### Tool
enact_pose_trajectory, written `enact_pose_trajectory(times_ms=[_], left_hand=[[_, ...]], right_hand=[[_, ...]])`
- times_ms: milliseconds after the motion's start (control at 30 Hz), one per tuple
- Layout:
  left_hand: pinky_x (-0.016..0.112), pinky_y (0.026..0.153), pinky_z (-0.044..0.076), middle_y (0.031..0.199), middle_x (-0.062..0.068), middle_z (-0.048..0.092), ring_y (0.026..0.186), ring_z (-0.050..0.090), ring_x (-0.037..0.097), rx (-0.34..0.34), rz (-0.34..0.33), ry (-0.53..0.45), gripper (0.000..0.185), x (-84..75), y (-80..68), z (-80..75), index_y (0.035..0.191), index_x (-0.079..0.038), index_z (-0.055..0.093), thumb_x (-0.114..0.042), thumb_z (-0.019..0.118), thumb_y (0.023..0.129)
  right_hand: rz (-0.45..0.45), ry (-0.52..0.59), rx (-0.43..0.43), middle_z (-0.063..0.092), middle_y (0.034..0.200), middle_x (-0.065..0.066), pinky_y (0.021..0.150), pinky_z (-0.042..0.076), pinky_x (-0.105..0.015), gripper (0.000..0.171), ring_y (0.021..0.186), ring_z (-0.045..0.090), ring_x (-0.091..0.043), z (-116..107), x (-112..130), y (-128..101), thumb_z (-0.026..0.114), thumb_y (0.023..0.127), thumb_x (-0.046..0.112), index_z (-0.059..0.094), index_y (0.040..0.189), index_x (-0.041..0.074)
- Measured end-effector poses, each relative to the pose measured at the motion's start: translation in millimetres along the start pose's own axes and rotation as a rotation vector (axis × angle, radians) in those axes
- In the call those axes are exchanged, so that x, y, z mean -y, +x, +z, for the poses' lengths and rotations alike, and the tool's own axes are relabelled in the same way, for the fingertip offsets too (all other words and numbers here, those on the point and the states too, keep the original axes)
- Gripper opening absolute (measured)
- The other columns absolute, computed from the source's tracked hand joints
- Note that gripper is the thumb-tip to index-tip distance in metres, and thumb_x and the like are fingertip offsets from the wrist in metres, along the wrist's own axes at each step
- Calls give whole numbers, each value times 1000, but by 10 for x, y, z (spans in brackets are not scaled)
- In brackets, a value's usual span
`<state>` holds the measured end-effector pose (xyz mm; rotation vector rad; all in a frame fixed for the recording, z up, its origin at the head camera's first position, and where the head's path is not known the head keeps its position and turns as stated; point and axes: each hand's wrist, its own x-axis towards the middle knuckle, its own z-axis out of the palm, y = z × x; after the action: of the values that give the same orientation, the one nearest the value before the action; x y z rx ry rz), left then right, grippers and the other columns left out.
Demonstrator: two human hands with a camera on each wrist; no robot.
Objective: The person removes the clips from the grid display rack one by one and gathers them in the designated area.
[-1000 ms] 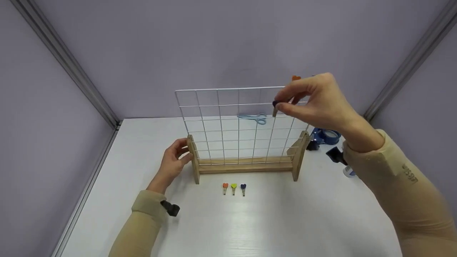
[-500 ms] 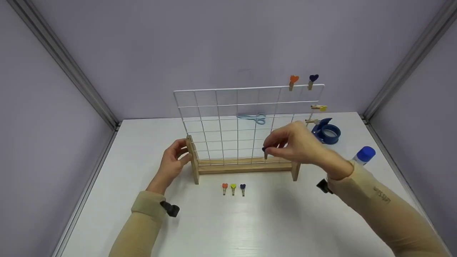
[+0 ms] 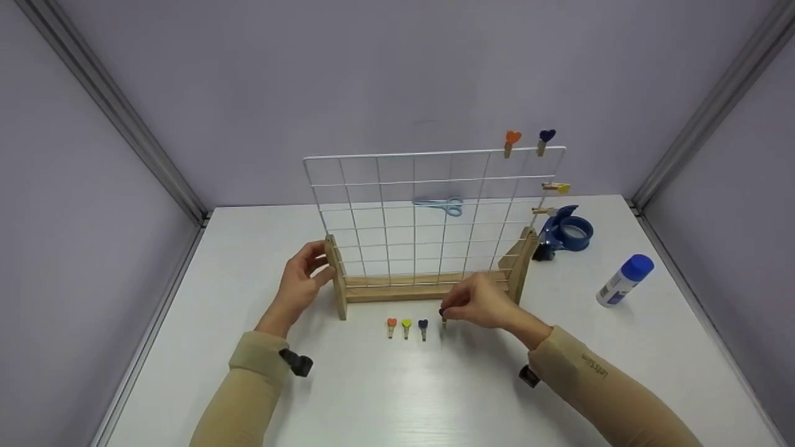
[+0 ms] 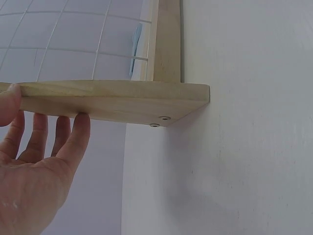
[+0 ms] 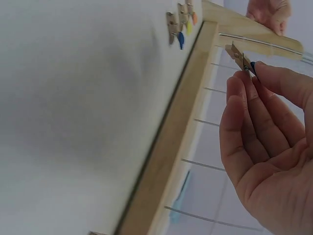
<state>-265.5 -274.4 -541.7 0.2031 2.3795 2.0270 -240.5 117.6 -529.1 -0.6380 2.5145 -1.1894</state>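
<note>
In the head view, my right hand pinches a small wooden clothespin with a dark blue heart, low in front of the wire grid stand. The right wrist view shows that clothespin between thumb and fingertips, its wooden end pointing away. Left of it, orange, yellow and dark blue heart clothespins lie in a row on the table. My left hand holds the stand's left wooden side; in the left wrist view its thumb touches the edge and its fingertips the outer face of the side panel.
Orange and dark blue heart clothespins sit on the grid's top wire, others on its right edge. Light blue scissors lie behind the grid. A blue tape dispenser and a glue stick are at the right.
My right hand has come down and left with the dark blue heart clothespin, from the grid's upper right to just above the table beside the row. The left hand has stayed put.
</note>
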Motion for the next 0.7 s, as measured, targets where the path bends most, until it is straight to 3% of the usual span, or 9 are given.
enact_pose_trajectory(times_ms=[300, 700], left_hand=[[17, 109, 59, 158, 20, 59, 151, 57, 37, -6, -2, 3, 50, -3, 6, 8, 152, -1, 58, 11, 66, 104], [18, 110, 58, 157, 20, 59, 148, 59, 37, -9, -3, -2, 53, 0, 8, 6, 153, -1, 58, 11, 67, 102]], right_hand=[[164, 20, -6, 86, 93, -5, 67, 59, -22, 4, 77, 71, -8, 267, -208, 99, 89, 93, 10, 89, 97, 9], [181, -120, 15, 83, 88, 0, 72, 51, -24, 4, 81, 64, -10, 360, -188, 189, 89, 94, 10, 89, 98, 9]])
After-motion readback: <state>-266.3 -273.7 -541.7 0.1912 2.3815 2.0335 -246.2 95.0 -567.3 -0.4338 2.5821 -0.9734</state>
